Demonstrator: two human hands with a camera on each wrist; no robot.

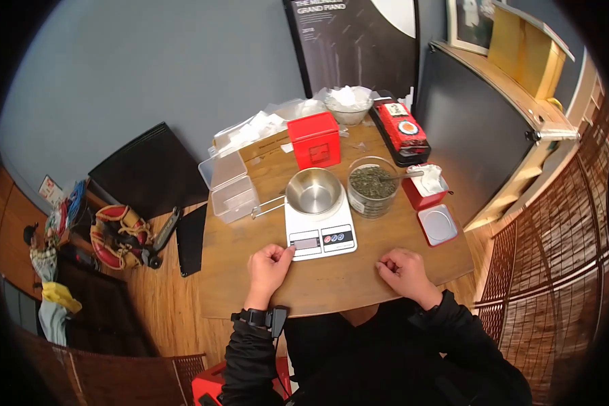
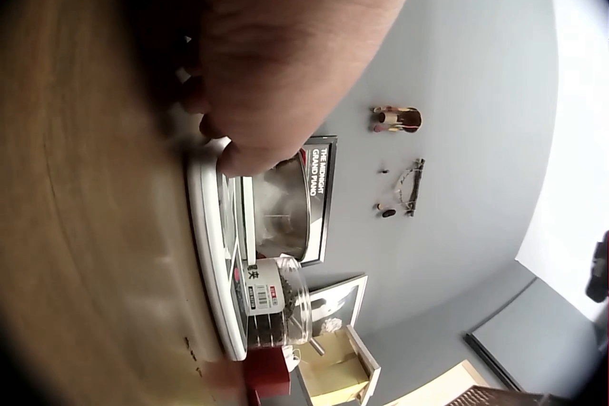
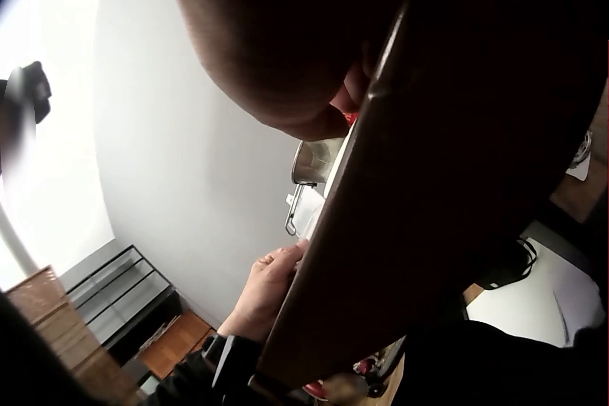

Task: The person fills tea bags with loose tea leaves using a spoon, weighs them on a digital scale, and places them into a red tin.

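My left hand (image 1: 268,270) rests on the table at the near left corner of a white kitchen scale (image 1: 318,233), fingers loosely curled and thumb tip right at the scale's edge. On the scale sits a steel pan (image 1: 313,192) with a wire handle pointing left; its inside looks bare. My right hand (image 1: 404,273) lies on the table to the right of the scale, fingers loosely curled, holding nothing. Behind it stands a clear jar (image 1: 372,193) of dried green leaves, with a metal spoon handle (image 1: 407,175) leaning out over the rim.
A red tin (image 1: 314,141) stands behind the pan. Right of the jar are an open red tin (image 1: 426,189) with white wrapping and its lid (image 1: 438,224). A red package (image 1: 400,128) on a black tray lies at the back right. Clear plastic boxes (image 1: 233,199) line the left edge.
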